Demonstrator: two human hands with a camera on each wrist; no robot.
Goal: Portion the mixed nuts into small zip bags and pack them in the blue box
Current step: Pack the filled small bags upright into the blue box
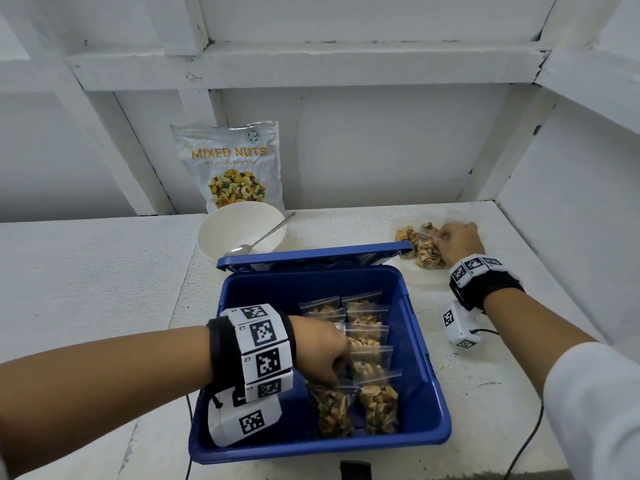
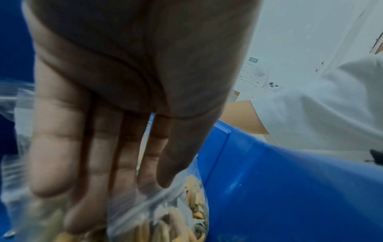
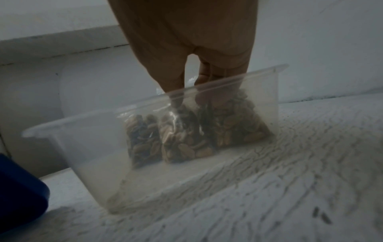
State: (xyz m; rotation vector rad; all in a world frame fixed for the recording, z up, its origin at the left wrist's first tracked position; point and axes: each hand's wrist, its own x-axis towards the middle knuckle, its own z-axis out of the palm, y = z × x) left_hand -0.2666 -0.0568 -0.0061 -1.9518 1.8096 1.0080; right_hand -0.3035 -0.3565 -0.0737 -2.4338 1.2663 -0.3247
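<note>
The blue box stands open at the table's front, its lid tipped back. Several zip bags of nuts stand inside in rows. My left hand reaches down into the box and pinches the top of the front-left zip bag. In the left wrist view that bag hangs under my left hand. At the far right, my right hand is inside a clear tub, where my right hand pinches the top of one of the filled bags.
A mixed nuts pouch leans on the back wall behind a white bowl that holds a spoon. White walls close in at the back and right. A black cable and a small black object lie near the front edge.
</note>
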